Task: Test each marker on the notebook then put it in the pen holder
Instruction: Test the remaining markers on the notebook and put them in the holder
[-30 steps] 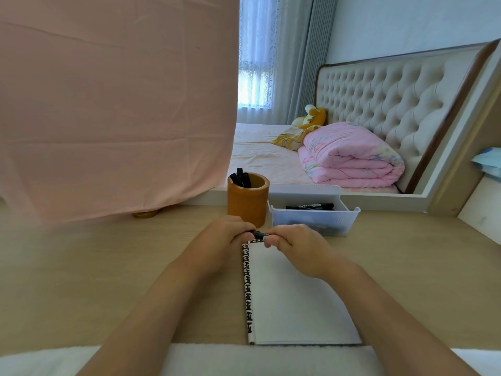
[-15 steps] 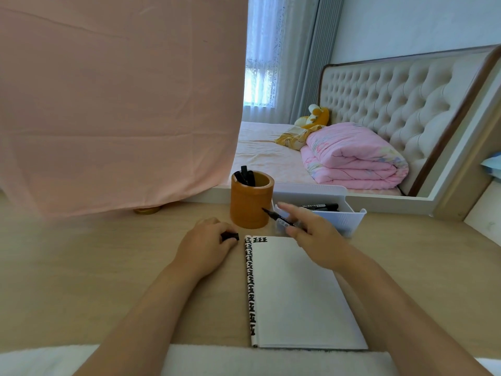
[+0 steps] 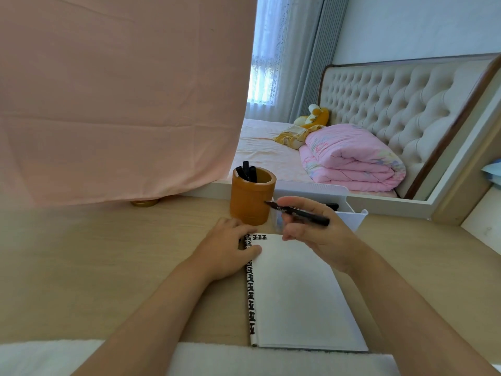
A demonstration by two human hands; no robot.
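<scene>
The right hand (image 3: 311,232) pinches an uncapped marker (image 3: 301,213) just above the notebook's (image 3: 295,294) top edge, tip angled left, seemingly poised for a test stroke beside the marks (image 3: 259,236) there. The left hand (image 3: 227,248) rests curled on the notebook's top-left corner, likely steadying it; whether it holds anything I cannot tell. The holder (image 3: 250,198) stands just behind, handy for the drop.

Pen holder (image 3: 250,198) mouth half filled by markers (image 3: 247,170); white bin (image 3: 349,213) just beside
</scene>
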